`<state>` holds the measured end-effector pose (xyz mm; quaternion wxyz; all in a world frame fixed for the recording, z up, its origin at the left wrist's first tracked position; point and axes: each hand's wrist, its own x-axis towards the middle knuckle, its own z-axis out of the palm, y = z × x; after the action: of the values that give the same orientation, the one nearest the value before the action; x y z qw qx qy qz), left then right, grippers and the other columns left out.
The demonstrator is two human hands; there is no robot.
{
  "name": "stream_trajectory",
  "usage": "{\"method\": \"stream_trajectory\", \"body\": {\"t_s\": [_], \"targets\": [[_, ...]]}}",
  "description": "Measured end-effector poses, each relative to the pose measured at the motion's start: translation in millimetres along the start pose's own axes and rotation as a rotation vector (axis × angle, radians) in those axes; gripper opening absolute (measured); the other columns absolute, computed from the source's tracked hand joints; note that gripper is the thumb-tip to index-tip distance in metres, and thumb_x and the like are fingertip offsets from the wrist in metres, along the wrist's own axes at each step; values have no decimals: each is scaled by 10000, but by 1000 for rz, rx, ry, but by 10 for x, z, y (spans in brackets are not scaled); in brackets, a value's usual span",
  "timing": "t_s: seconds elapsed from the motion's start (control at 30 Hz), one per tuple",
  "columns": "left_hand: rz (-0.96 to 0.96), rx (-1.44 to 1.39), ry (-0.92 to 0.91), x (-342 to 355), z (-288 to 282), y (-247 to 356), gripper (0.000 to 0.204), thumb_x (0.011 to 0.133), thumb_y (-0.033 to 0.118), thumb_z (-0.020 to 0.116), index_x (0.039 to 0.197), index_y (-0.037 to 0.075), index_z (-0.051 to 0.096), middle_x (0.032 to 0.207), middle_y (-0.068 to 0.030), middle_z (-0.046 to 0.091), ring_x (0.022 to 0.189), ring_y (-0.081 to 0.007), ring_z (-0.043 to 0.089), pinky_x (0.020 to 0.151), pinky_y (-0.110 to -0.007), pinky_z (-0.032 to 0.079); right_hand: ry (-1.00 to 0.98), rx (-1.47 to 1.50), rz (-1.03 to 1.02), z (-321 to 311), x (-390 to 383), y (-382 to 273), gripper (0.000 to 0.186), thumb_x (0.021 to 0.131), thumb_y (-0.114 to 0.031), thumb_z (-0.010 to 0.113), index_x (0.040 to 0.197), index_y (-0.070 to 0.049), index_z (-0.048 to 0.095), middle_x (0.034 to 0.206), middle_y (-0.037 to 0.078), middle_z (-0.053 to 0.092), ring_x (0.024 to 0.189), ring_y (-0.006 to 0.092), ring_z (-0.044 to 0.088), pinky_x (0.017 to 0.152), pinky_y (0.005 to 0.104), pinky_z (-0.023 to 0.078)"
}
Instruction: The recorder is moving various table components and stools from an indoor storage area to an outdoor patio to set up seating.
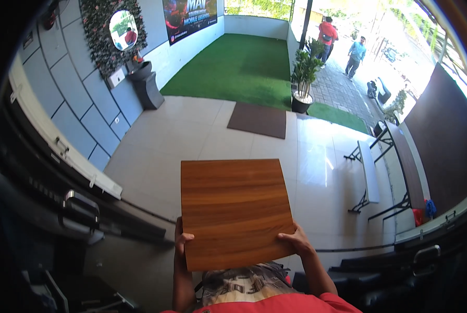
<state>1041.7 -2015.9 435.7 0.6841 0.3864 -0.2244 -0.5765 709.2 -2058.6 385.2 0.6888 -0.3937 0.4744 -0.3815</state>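
Observation:
A square wood-grain panel (234,207) is held out in front of my body, its reddish-brown face turned up. At its near left edge my left hand (182,241) is closed, with the thumb resting on top. My right hand (298,240) grips the near right edge in the same way. The other fingers go under the panel and are hidden. Whether legs or a box hang below the panel cannot be seen.
Open doors with metal handles (80,207) flank me. Ahead lie a brown mat (258,120) and green turf (233,68). A potted plant (302,101) and a black pedestal basin (149,89) stand beyond. At right are a folding bench (368,169) and table (403,161); people (355,55) stand outside.

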Motion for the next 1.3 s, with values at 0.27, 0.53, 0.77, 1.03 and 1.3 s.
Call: {"method": "stream_trajectory", "body": {"t_s": [0.27,0.53,0.77,1.03,1.3], "targets": [[-4,29,-70,2188,373,93,520,638,190,493,1129,33,428,1042,-110,521,958,-223,535,832,-349,460,55,28,-46,-157,1985,-670,774,640,-166,832,1274,21,430,1137,150,586,1032,232,579,906,348,475],[27,25,-124,4674,776,-393,548,620,140,521,1147,15,437,1056,-110,523,989,-227,534,858,-352,453,0,144,-42,-776,4426,-1157,749,646,-177,825,1258,16,440,1129,148,587,1022,236,585,902,360,478],[-101,304,-138,6808,1064,-471,744,665,138,570,1363,14,345,1275,-142,471,1176,-253,458,979,-368,371,-44,118,34,-1164,6313,-2086,776,633,-187,833,1264,24,435,1116,151,589,1020,231,586,879,354,494],[-36,335,-291,9658,1435,-978,860,739,67,542,1476,97,101,1468,-105,272,1318,-226,315,1067,-355,274,52,168,-102,-1560,8597,-2962,767,662,-130,809,1304,-5,408,1152,150,570,1036,230,577,895,338,487],[-141,251,-410,11851,2615,-1030,886,708,40,533,1479,117,104,1476,-96,266,1329,-227,304,1077,-359,261,165,202,-142,-2225,10337,-3803,814,672,-109,797,1347,-2,356,1169,135,563,1079,227,547,944,346,449]]}}
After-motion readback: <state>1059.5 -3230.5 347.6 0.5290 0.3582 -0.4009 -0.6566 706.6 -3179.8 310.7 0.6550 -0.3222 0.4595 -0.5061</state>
